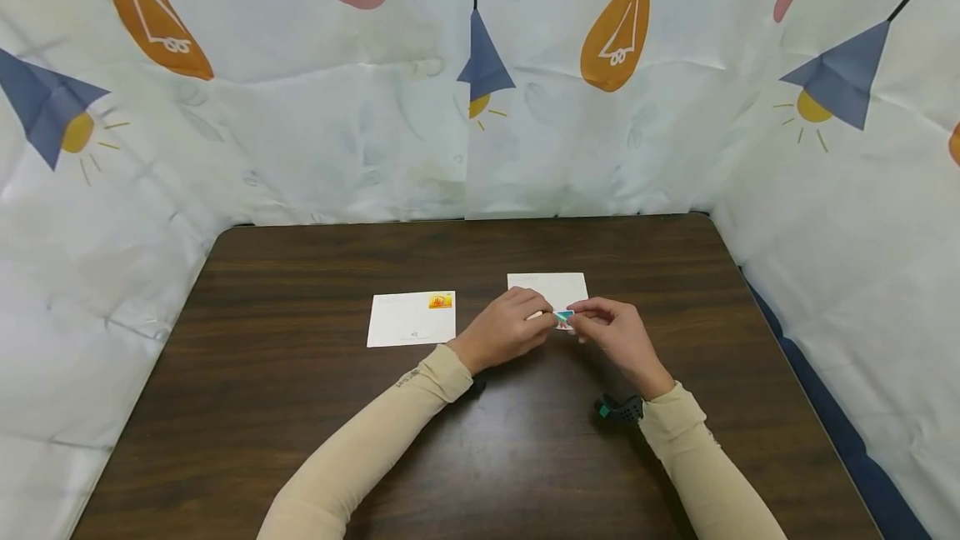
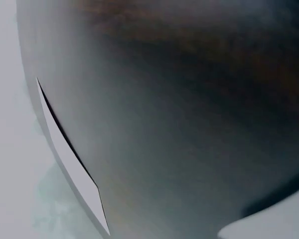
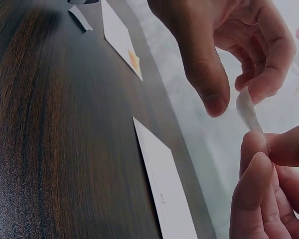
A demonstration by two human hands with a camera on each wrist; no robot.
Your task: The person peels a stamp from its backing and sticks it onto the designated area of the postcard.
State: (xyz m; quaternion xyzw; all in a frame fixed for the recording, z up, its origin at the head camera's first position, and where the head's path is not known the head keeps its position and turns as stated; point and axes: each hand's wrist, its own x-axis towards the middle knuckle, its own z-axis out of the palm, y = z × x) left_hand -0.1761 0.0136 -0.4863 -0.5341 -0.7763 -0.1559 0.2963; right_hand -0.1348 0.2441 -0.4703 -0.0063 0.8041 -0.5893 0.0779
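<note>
My right hand pinches a small stamp by one end between thumb and fingertip. In the right wrist view, the pale back of this stamp shows with its toothed edges, slightly curved. My left hand is at the stamp's other end, a fingertip right at its edge and the thumb held apart from it. Behind the hands lies a white envelope, partly hidden by them. To the left, another white envelope bears a yellow-orange stamp in its upper right corner.
A small curled strip of pale paper lies on the dark wooden table, near the stamped envelope. White curtains printed with lamps and bulbs stand round the table's back and sides.
</note>
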